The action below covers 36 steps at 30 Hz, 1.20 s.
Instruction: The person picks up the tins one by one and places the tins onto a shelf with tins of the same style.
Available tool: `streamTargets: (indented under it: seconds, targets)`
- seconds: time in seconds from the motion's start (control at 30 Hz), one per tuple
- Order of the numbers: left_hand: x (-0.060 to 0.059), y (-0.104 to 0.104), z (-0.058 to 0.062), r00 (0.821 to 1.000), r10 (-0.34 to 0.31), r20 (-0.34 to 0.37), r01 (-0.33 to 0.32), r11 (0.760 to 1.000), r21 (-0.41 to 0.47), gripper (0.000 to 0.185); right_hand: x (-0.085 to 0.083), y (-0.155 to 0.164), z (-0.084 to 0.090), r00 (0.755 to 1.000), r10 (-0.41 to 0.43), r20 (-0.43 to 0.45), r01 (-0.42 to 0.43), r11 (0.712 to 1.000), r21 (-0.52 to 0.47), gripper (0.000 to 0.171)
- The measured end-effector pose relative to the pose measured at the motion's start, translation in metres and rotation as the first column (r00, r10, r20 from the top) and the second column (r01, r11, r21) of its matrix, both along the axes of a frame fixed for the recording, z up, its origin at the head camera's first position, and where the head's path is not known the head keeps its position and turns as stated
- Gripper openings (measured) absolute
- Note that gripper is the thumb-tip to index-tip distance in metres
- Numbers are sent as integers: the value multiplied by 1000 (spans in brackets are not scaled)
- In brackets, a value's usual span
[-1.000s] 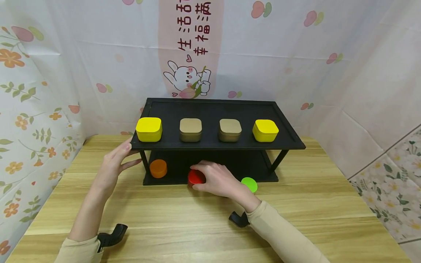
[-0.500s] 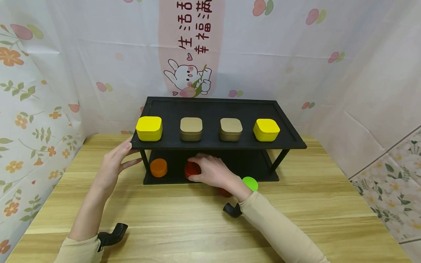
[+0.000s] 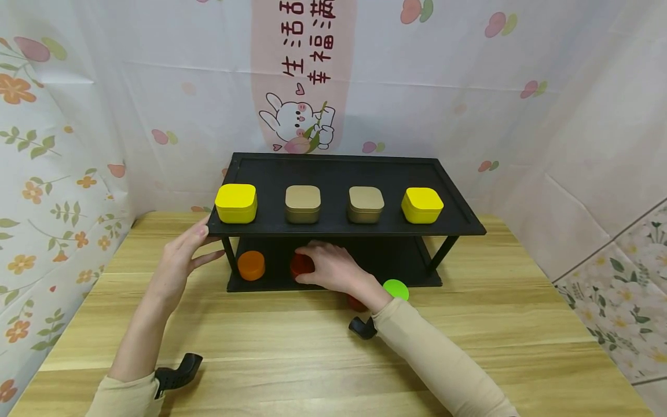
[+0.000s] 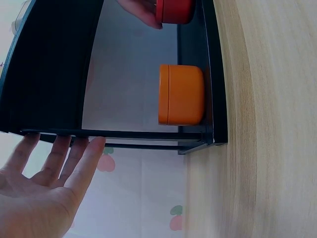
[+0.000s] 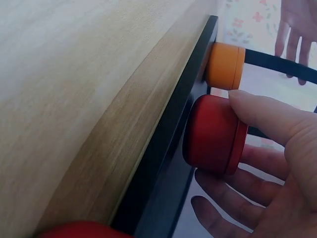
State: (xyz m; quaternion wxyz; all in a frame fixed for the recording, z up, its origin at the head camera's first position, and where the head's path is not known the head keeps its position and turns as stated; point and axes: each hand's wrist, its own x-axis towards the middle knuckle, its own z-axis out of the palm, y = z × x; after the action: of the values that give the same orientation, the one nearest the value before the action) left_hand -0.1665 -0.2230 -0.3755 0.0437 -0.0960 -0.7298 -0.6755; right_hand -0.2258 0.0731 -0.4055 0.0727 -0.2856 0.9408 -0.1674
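Floral sheeting backs your wooden table point(image 3: 292, 347) and black shelf point(image 3: 344, 229). Your right hand point(image 3: 333, 269) clamps thumb and fingers around the red tin point(image 3: 301, 264) on the lower tier, just right of the orange tin point(image 3: 251, 265). Your left hand point(image 3: 179, 260) lies flat, fingers straight against the shelf's left edge.

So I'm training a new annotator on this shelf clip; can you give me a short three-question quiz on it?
1. True or false: the right hand grips the red tin on the lower shelf.
2. How many square tins stand on the top shelf?
3. The left hand touches: A) the orange tin B) the top shelf's edge C) the green tin

Key: 1 true; 2 four; 3 B
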Motion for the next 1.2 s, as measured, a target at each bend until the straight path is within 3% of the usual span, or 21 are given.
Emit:
streamTargets:
  seconds: [1.2]
  targets:
    - [1,0,0,1000,13,14,-12,999,-34,53,-8,-2,-10,1000,-6,23,6,1000,-28,67]
